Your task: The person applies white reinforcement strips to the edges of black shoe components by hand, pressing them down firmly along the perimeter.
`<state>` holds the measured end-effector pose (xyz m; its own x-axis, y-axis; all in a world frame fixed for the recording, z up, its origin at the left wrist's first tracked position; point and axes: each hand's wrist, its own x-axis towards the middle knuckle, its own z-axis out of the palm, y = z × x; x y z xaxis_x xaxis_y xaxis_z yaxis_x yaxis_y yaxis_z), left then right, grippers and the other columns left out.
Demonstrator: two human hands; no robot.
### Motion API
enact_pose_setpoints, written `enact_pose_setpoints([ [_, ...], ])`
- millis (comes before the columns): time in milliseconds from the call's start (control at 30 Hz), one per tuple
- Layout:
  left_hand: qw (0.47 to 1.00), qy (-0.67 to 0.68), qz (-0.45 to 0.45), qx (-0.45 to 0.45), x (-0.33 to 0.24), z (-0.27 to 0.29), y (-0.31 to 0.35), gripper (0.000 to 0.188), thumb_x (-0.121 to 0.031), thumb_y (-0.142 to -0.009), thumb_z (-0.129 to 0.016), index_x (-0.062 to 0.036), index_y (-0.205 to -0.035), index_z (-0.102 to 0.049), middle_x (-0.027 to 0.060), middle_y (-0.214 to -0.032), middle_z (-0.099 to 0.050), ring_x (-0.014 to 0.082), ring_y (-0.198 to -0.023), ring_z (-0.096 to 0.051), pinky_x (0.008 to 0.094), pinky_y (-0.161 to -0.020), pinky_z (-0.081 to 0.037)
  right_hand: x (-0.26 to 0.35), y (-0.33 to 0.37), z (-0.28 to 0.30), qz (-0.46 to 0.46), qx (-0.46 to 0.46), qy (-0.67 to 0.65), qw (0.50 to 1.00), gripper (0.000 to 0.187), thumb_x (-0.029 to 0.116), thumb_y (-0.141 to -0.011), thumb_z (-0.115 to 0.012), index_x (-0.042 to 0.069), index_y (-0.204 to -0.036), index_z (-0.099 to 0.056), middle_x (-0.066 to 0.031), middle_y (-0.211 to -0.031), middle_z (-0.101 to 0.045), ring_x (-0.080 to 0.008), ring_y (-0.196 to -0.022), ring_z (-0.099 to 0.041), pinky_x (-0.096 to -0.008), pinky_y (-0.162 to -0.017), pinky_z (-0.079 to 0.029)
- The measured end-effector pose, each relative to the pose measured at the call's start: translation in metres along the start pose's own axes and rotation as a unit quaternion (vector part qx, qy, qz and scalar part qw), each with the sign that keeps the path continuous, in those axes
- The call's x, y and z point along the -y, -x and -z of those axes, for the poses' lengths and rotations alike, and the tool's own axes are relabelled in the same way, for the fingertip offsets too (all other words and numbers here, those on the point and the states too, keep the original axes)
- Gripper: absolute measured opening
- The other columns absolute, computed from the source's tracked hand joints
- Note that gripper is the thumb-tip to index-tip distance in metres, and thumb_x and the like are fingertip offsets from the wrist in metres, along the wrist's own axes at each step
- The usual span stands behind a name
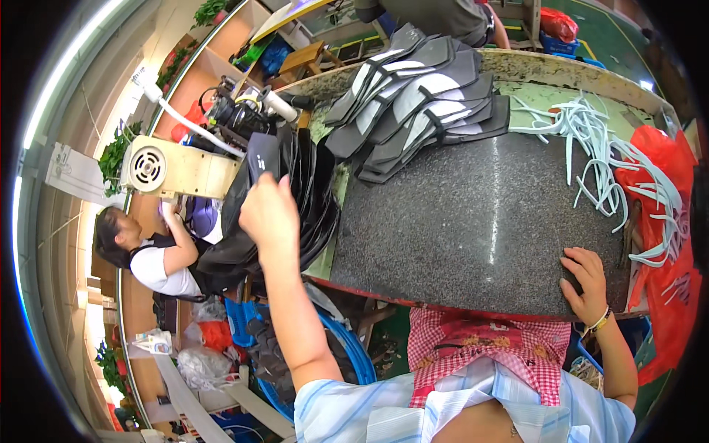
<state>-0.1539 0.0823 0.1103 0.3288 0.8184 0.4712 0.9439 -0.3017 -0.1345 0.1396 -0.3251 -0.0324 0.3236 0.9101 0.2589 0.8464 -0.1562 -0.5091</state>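
My left hand [271, 214] reaches out to the left, its fingers closed on the edge of a dark flat piece [261, 153] with a small pale mark. Beneath and beside that piece is a thick pile of floppy black pieces [306, 192], hanging over the left end of the worktable. My right hand [586, 286] lies with fingers spread on the front right part of a speckled dark stone slab [443, 229], holding nothing. At the slab's far left edge lies an overlapping heap of black and grey-white cut panels [421, 96].
Pale blue strips [583, 140] lie tangled at the far right, some hanging over a red plastic bag [657, 177]. A cream-coloured machine [181, 168] stands at the left, with a co-worker [151, 251] beside it. Below is a blue basket [358, 354] of dark pieces.
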Motion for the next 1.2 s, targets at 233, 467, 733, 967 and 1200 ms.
enact_pose_setpoints([
  [233,0.959,0.209,-0.164,0.101,-0.133,-0.097,-0.102,0.140,-0.047,-0.049,-0.093,-0.0236,-0.159,-0.010,0.0282,-0.161,-0.009,0.0528,-0.147,-0.006,0.0683,-0.114,-0.012,0.002,0.002,0.002,0.043,-0.029,0.008,0.999,0.042,0.016,-0.073,-0.074,0.003,-0.111,-0.065,-0.0154,-0.123,-0.061,-0.0367,-0.113,-0.057,-0.0478,-0.097,-0.043],
  [467,0.863,0.476,-0.130,0.110,-0.108,-0.179,-0.142,0.099,-0.021,-0.069,-0.083,-0.0123,-0.153,-0.032,0.0258,-0.134,-0.057,0.0344,-0.122,-0.059,0.0384,-0.100,-0.046,0.004,0.002,0.000,0.031,-0.027,-0.003,0.999,0.040,0.019,-0.074,-0.076,0.007,-0.110,-0.066,-0.0105,-0.122,-0.063,-0.0326,-0.111,-0.058,-0.0464,-0.095,-0.044],
  [733,0.891,0.356,-0.192,-0.206,-0.127,-0.045,0.011,0.090,0.007,-0.072,-0.070,-0.0087,-0.153,-0.032,0.0238,-0.148,-0.042,0.0444,-0.130,-0.047,0.0486,-0.107,-0.039,0.001,0.003,0.003,0.012,-0.026,-0.007,1.000,0.040,0.019,-0.074,-0.077,0.008,-0.112,-0.067,-0.0104,-0.121,-0.063,-0.0313,-0.112,-0.058,-0.0457,-0.095,-0.044],
  [967,0.876,0.380,-0.297,0.024,-0.147,-0.063,0.069,0.077,-0.039,-0.077,-0.081,-0.0047,-0.139,-0.050,0.0181,-0.144,-0.048,0.0392,-0.131,-0.045,0.0471,-0.110,-0.034,-0.025,-0.013,0.004,-0.004,-0.099,-0.116,0.988,0.038,0.014,-0.077,-0.075,0.006,-0.113,-0.066,-0.0139,-0.121,-0.062,-0.0326,-0.110,-0.060,-0.0413,-0.093,-0.048],
  [1200,0.820,0.434,-0.330,0.176,-0.174,-0.059,0.013,0.050,-0.018,-0.077,-0.078,-0.0061,-0.123,-0.062,0.0211,-0.107,-0.070,0.0359,-0.100,-0.069,0.0393,-0.086,-0.054,-0.084,-0.076,0.037,-0.173,-0.032,0.148,0.973,0.014,0.013,-0.076,-0.072,0.007,-0.088,-0.068,-0.0118,-0.085,-0.056,-0.0331,-0.087,-0.061,-0.0421,-0.080,-0.051],
])
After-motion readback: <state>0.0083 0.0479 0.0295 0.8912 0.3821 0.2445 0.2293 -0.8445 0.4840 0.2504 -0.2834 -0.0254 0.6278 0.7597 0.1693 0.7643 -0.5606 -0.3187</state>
